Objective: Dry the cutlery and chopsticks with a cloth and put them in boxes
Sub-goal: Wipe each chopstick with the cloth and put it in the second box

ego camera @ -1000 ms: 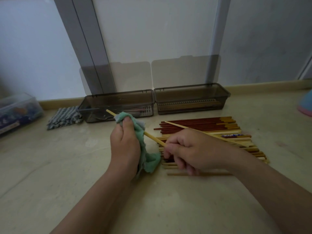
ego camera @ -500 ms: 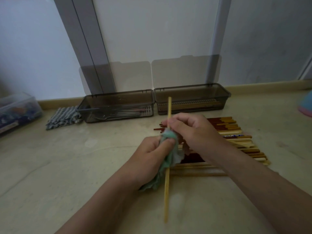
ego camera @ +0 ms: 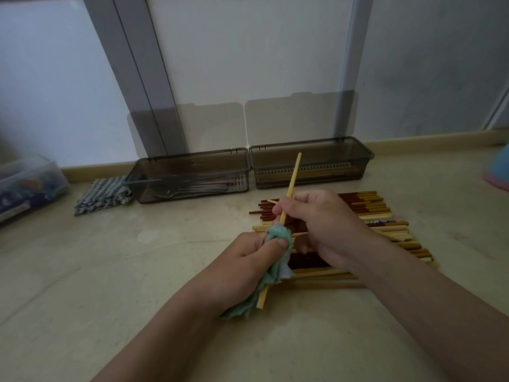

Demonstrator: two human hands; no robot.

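Pinching a pale chopstick [ego camera: 292, 177] in my right hand [ego camera: 322, 224], tilted over the chopstick pile [ego camera: 371, 213]. My left hand [ego camera: 248, 260] clenches the green cloth [ego camera: 278, 238] round its middle, hiding that stretch. Behind, the left box [ego camera: 192, 175] and right box [ego camera: 311, 161] stand open, their contents dim.

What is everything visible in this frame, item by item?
held chopstick: one, pale wood, steeply tilted
green cloth: one, green, wrapped round held chopstick
left box: one, smoky clear, lid open, by the wall
cutlery: several pieces, metallic, inside left box
right box: one, smoky clear, lid open, beside left box
loose chopsticks: a pile, red-brown and pale, floor before right box
checked cloth: one, grey-white, left of left box
storage tub: one, clear, far left edge
blue and pink object: one, right edge, cut off
left hand: one, grips the green cloth
right hand: one, pinches held chopstick above cloth
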